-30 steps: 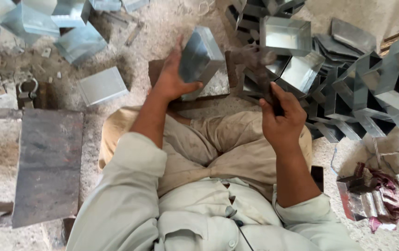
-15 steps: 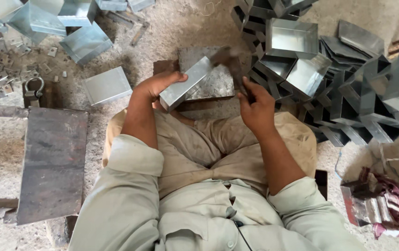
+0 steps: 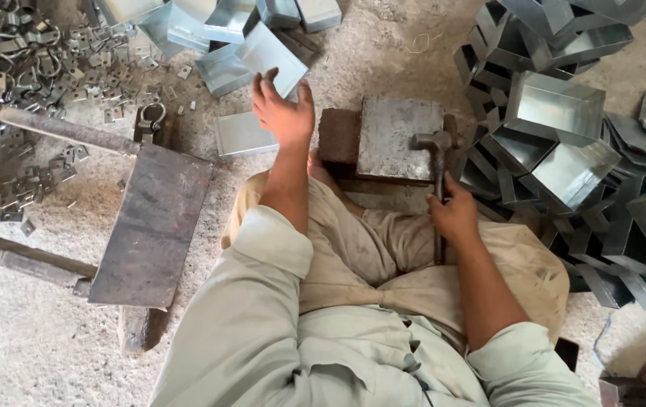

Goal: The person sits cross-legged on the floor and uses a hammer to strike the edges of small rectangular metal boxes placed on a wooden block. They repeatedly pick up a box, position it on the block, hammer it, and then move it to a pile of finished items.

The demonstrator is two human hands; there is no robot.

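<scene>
Head view, starting at your nine o'clock: a rusty steel plate [image 3: 153, 226] lies flat on the sandy floor, with small metal clips [image 3: 59, 53] scattered beyond it at ten o'clock. Your left hand [image 3: 284, 111] is stretched out toward eleven o'clock, fingers spread, touching a folded sheet-metal box [image 3: 270, 54] that sits among other boxes there; a flat metal sheet [image 3: 241, 134] lies just beside your wrist. At twelve o'clock, a square steel block [image 3: 398, 137] rests on the ground before your knees. Your right hand [image 3: 455, 217] is closed round the handle of a hammer [image 3: 437, 162], its head resting on the block's right edge. A heap of sheet-metal trays [image 3: 564, 128] fills two o'clock.
</scene>
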